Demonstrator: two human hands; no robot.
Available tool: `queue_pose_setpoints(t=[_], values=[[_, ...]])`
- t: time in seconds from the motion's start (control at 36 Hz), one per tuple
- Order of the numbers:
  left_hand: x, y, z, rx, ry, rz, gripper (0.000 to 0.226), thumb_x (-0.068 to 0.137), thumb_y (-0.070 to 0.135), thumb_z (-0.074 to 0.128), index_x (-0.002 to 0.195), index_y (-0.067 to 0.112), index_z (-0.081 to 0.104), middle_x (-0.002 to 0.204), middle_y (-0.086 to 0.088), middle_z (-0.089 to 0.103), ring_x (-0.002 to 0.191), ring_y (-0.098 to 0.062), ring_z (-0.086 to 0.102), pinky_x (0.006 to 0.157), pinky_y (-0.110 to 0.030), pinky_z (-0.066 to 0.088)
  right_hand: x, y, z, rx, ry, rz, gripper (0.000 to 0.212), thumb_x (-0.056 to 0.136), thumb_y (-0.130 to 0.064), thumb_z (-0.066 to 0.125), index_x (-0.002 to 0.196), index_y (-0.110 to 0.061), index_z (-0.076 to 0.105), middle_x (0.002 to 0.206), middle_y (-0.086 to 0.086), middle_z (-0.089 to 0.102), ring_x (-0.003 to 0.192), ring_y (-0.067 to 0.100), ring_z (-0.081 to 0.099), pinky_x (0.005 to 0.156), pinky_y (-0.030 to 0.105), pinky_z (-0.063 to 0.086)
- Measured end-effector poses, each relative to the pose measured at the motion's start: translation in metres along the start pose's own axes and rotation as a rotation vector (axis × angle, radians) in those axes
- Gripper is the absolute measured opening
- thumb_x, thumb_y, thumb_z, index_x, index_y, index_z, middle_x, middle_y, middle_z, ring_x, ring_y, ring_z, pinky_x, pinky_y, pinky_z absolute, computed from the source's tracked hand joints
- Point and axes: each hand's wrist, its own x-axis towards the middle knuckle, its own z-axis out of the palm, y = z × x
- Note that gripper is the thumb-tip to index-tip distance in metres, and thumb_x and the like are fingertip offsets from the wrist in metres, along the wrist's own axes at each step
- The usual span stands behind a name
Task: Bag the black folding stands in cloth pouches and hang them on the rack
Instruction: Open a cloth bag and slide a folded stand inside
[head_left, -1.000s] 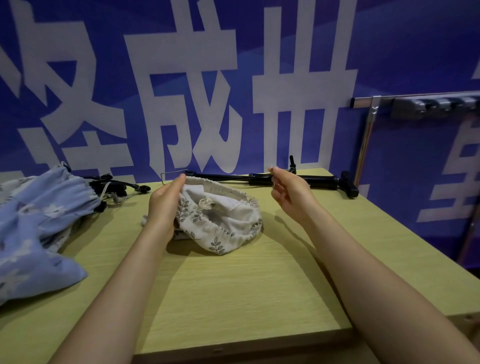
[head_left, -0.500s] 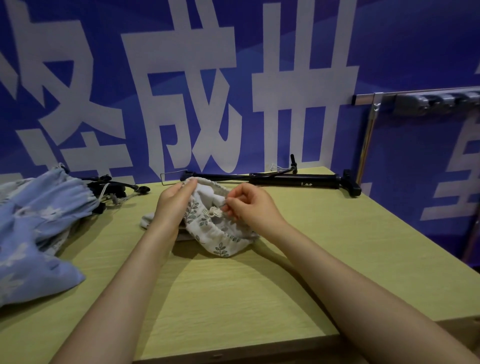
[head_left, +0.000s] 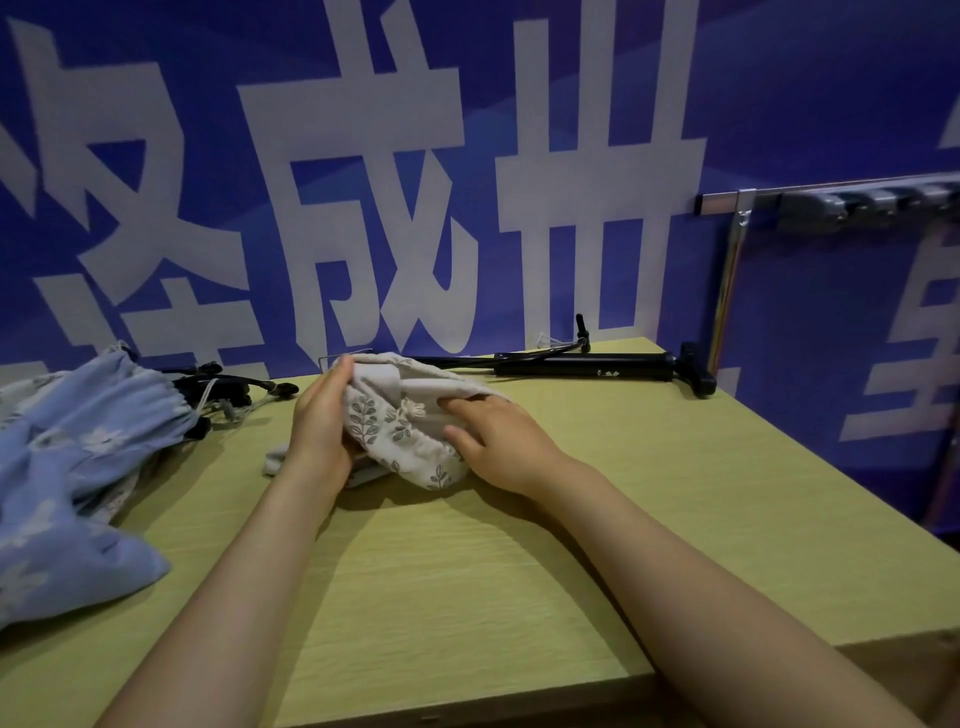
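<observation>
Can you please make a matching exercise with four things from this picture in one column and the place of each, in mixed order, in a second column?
Things:
1. white leaf-print pouch
2. blue floral pouch
3. long black stand
4. metal rack

Places:
A. on the blue wall, at the right
B. at the table's left edge
C. between both hands
D. along the table's back edge

Pairs: 1-C, 2-B, 3-D, 4-A

You have a matt wood-grain table (head_left: 467, 597), a soft printed cloth pouch (head_left: 410, 431), and a shiny metal rack (head_left: 737, 208).
</observation>
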Motion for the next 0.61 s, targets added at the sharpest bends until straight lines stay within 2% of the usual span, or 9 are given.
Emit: queue_pose_setpoints(t=[0.06, 0.11, 0.19, 0.25, 0.36, 0.42, 0.5, 0.56, 0.61], values=[[-0.001, 0.002, 0.0, -0.065, 0.051, 0.009, 0.028, 0.095, 0.038, 0.055, 0.109, 0.016, 0.063, 0.105, -0.01, 0.07, 0.099, -0.029, 0.068, 0.087, -0.046, 0.054, -0.001, -0.001, -0.004, 0.005, 0.076, -0.047, 0.039, 0.099, -0.041, 0.044, 0.13, -0.023, 0.059, 0.127, -0.001, 0.062, 0.117, 0.015, 0.052, 0.1, 0.034, 0.041], [0.0, 0.003, -0.001, -0.113, 0.134, 0.015, 0.028, 0.094, 0.041, 0.056, 0.108, 0.018, 0.063, 0.102, -0.007, 0.071, 0.094, -0.025, 0.069, 0.082, -0.044, 0.056, -0.002, -0.002, -0.009, 0.058, 0.133, -0.089, 0.035, 0.096, -0.048, 0.046, 0.106, -0.025, 0.071, 0.109, -0.006, 0.067, 0.104, 0.011, 0.053, 0.094, 0.032, 0.044], [0.003, 0.006, -0.009, -0.205, 0.237, 0.013, 0.034, 0.092, 0.044, 0.058, 0.114, 0.018, 0.064, 0.104, -0.006, 0.072, 0.093, -0.024, 0.071, 0.077, -0.042, 0.057, -0.003, -0.001, -0.011, 0.039, 0.167, -0.129, 0.035, 0.09, -0.057, 0.051, 0.077, -0.028, 0.064, 0.096, -0.011, 0.065, 0.103, 0.007, 0.05, 0.101, 0.03, 0.032], [0.007, 0.008, -0.014, -0.266, 0.28, 0.023, 0.035, 0.092, 0.041, 0.059, 0.116, 0.017, 0.065, 0.106, -0.006, 0.073, 0.096, -0.024, 0.071, 0.075, -0.039, 0.058, -0.001, 0.0, -0.011, 0.041, 0.221, -0.143, 0.031, 0.092, -0.048, 0.057, 0.077, -0.022, 0.066, 0.088, -0.009, 0.065, 0.097, 0.007, 0.051, 0.101, 0.03, 0.031], [0.005, 0.009, -0.015, -0.241, 0.27, 0.054, 0.028, 0.094, 0.038, 0.058, 0.112, 0.017, 0.065, 0.107, -0.006, 0.072, 0.099, -0.023, 0.069, 0.085, -0.043, 0.056, 0.002, -0.002, -0.018, 0.314, 0.343, 0.002, 0.022, 0.096, -0.034, 0.055, 0.081, -0.019, 0.062, 0.086, -0.008, 0.058, 0.088, 0.007, 0.05, 0.08, 0.023, 0.041], [0.002, 0.007, -0.011, -0.118, 0.246, 0.074, 0.027, 0.096, 0.038, 0.055, 0.11, 0.017, 0.065, 0.106, -0.004, 0.071, 0.1, -0.022, 0.068, 0.086, -0.041, 0.054, 0.004, -0.001, -0.02, 0.463, 0.432, 0.084, 0.02, 0.098, -0.031, 0.053, 0.08, -0.023, 0.058, 0.083, -0.009, 0.056, 0.082, 0.004, 0.05, 0.072, 0.02, 0.04], [-0.003, 0.001, -0.003, 0.213, 0.178, 0.182, 0.024, 0.098, 0.035, 0.048, 0.098, 0.019, 0.066, 0.095, 0.0, 0.069, 0.094, -0.018, 0.064, 0.077, -0.032, 0.051, 0.005, 0.005, -0.023, 0.576, 0.533, 0.17, 0.026, 0.098, -0.029, 0.052, 0.075, -0.019, 0.057, 0.075, -0.005, 0.056, 0.073, 0.009, 0.051, 0.067, 0.028, 0.043], [-0.006, -0.004, 0.002, 0.366, 0.115, 0.233, 0.024, 0.099, 0.031, 0.045, 0.09, 0.018, 0.063, 0.083, 0.002, 0.066, 0.078, -0.014, 0.062, 0.059, -0.024, 0.047, 0.003, 0.009, -0.023, 0.573, 0.443, 0.24, 0.027, 0.098, -0.031, 0.053, 0.078, -0.012, 0.059, 0.073, 0.0, 0.058, 0.066, 0.01, 0.053, 0.062, 0.031, 0.046], [-0.009, -0.008, 0.006, 0.409, 0.064, 0.244, 0.024, 0.1, 0.03, 0.045, 0.089, 0.017, 0.062, 0.078, 0.001, 0.065, 0.07, -0.013, 0.062, 0.052, -0.021, 0.048, 0.001, 0.011, -0.017, 0.508, 0.257, 0.282, 0.022, 0.097, -0.028, 0.052, 0.088, -0.011, 0.062, 0.077, -0.001, 0.062, 0.067, 0.007, 0.06, 0.058, 0.028, 0.051]])
